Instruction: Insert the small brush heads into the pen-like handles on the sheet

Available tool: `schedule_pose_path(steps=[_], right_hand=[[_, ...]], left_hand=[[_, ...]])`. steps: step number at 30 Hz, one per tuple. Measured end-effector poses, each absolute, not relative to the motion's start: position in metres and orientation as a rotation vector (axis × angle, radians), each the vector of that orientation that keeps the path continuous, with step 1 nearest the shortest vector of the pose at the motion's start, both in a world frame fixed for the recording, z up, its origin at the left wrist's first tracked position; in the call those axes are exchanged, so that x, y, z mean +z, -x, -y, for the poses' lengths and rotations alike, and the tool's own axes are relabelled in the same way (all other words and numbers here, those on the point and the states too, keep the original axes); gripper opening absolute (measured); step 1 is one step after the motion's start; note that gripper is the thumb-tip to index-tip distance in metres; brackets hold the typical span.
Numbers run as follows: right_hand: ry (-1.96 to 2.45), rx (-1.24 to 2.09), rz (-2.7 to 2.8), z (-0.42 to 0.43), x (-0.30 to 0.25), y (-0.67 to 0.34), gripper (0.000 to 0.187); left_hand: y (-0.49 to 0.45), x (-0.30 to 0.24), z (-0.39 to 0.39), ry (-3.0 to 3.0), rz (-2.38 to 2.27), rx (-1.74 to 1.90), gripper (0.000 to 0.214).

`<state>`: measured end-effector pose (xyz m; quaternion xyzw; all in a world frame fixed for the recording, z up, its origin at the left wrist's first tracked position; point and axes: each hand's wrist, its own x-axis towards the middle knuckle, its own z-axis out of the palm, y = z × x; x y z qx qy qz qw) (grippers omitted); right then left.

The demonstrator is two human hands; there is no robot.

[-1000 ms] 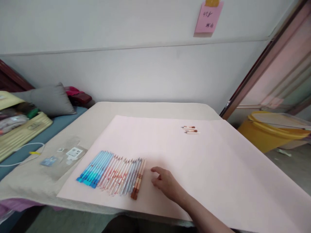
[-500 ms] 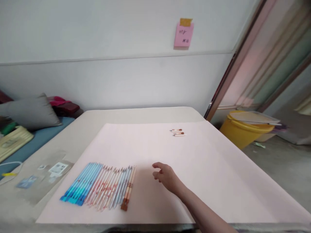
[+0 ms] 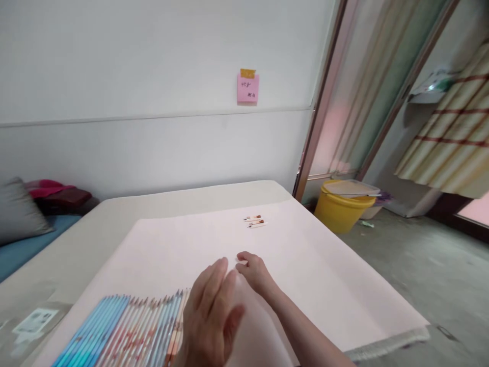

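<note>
The left hand (image 3: 210,313) has come into view, its blurred fingers (image 3: 219,278) raised to the left of the right hand (image 3: 254,270) and nearer the camera. It now hides part of the brown pencils (image 3: 177,331) at the row's right end. The right fingers, beside that row a second ago, are farther from it and nearer the small pens (image 3: 257,223) beyond them. The view has swung right: the row's lower ends, left of the fingers, are cut off, and a curtain (image 3: 453,127) shows far to their right.
</note>
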<state>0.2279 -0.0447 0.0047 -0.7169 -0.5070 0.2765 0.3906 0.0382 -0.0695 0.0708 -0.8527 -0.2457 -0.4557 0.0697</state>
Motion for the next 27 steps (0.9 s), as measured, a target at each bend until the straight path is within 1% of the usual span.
schedule_pose_path(steps=[5, 10, 16, 20, 27], right_hand=[[2.06, 0.515, 1.361, 0.036, -0.009, -0.241, 0.03], [2.189, 0.3, 1.385, 0.024, -0.018, -0.259, 0.036], [2.334, 0.061, 1.495, -0.018, -0.014, -0.318, 0.038], [2.436, 0.033, 1.587, -0.049, -0.019, -0.346, 0.036], [2.514, 0.124, 1.714, -0.075, -0.026, -0.362, 0.03]], left_hand=[[-0.05, 0.03, 0.028, 2.542, 0.945, -1.189, 0.019], [-0.052, 0.013, 0.017, 2.594, 0.998, -1.09, 0.018], [-0.056, 0.011, 0.02, 2.647, 0.933, -1.034, 0.017], [-0.056, 0.012, 0.016, 2.659, 0.946, -1.001, 0.018], [-0.06, 0.011, 0.014, 2.698, 1.033, -0.847, 0.021]])
